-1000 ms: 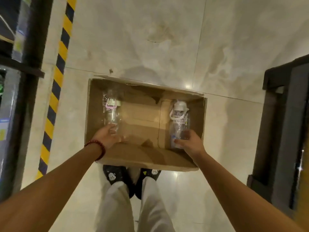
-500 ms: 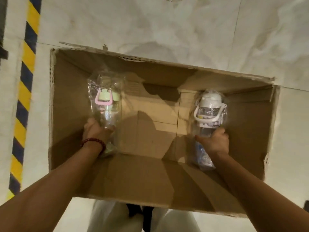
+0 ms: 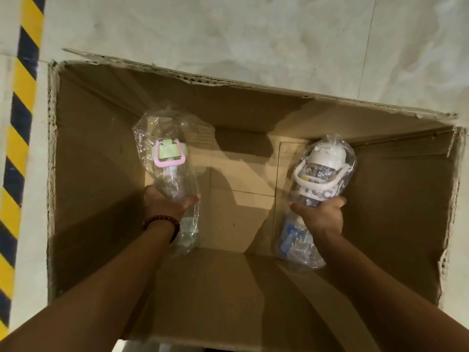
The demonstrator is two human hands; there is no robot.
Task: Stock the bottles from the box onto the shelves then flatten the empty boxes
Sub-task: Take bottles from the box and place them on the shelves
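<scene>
Hands grip bagged bottles inside box.

Box near wall cut off by the bottom edge

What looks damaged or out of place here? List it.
Only the cardboard box stands out: its top edges are ragged and torn along the far rim and the right wall. The pink-handled bottle in the left hand and the white-handled bottle in the right hand look intact in their plastic bags.
</scene>
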